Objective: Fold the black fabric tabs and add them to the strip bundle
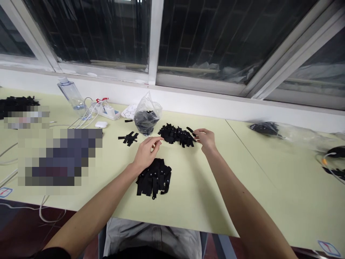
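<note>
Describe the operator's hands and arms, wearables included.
Human, no robot hardware. Left hand and right hand are bare: no gloves, and no rings visible on the fingers. Left forearm and right forearm are uncovered, with no watch, band or cable on them. A black sleeve shows on the left arm; no right sleeve in view.

- Clear bluish plastic bottle with white cap (70,94): standing beside thin white cables (93,114).
- White rectangular power strip (114,115): near bottle.
- Small white rounded case (101,124): lying on pale yellow-green tabletop (185,187).
</note>
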Motion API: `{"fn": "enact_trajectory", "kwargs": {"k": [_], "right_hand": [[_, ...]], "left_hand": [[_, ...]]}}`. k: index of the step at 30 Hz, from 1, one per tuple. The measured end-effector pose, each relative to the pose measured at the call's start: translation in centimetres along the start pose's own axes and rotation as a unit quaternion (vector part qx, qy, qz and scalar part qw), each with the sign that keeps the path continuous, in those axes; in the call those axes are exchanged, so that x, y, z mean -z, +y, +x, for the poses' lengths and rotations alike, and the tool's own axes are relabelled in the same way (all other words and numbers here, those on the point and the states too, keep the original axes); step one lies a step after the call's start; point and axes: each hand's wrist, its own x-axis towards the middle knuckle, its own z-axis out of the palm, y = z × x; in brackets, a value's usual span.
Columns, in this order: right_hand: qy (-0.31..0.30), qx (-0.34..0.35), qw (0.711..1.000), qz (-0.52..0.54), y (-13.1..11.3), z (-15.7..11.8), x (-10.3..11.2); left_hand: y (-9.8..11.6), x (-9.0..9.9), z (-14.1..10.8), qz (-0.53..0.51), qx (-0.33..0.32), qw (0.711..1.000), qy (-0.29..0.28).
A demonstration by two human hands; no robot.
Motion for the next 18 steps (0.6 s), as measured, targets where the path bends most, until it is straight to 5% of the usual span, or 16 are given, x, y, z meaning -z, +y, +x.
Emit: {"fn": "enact_trajectory", "kwargs": {"k": [8, 14, 18], "right_hand": [[-0.032, 0.058, 0.997, -0.044, 0.5, 1.0, 0.0], [-0.181, 0.069, 0.976, -0.097, 0.6, 0.1, 0.5], [-0.172, 0.112, 0.965, -0.163, -0.1, -0.6, 0.9]], "left_hand": [[-0.3, 0.2, 0.1, 0.002, -0.015, 1.0, -0.009], [-0.2, 0.2, 0.1, 0.0, -0.021, 1.0, -0.021], [0.0, 0.3, 0.2, 0.006, -0.015, 1.0, -0.02]]}}
